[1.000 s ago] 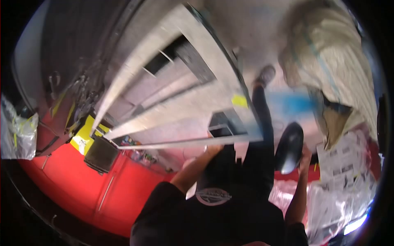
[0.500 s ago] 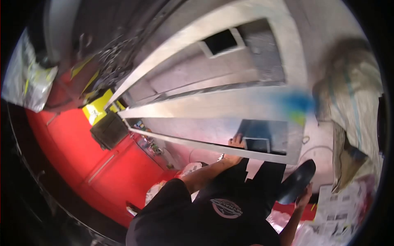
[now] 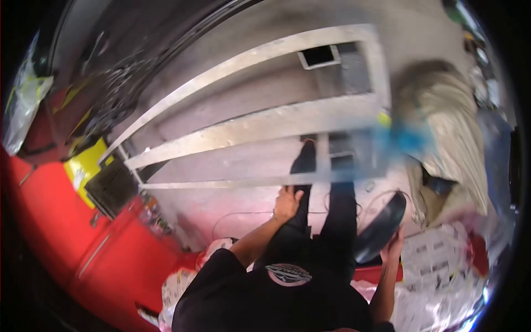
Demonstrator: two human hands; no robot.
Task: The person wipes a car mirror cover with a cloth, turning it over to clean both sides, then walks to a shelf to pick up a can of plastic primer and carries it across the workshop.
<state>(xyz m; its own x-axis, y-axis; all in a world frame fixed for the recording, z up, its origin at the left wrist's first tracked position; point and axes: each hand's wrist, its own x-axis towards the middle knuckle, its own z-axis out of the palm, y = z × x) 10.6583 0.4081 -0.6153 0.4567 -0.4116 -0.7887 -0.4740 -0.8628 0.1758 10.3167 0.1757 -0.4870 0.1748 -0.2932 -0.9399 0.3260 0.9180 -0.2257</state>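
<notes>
A long, pale metal frame with three rails stretches across the view in front of me. My left hand is at its near rail, with the fingers curled against the metal. Low on the right, my right hand grips the edge of a black curved shield, which is tilted beside my leg. The shield's inner side is hidden. My foot shows through the gap between the middle and near rails.
A red panel and a yellow box are at the left, by the frame's narrow end. A beige sack lies on the right, with printed sheets below it. A thin cable runs over the floor. A blue smear blurs the frame's right end.
The view has shifted, and the frame appears farther left and smaller. My left hand is farther left along the near rail. One foot now shows under the frame. The right hand keeps the shield.
</notes>
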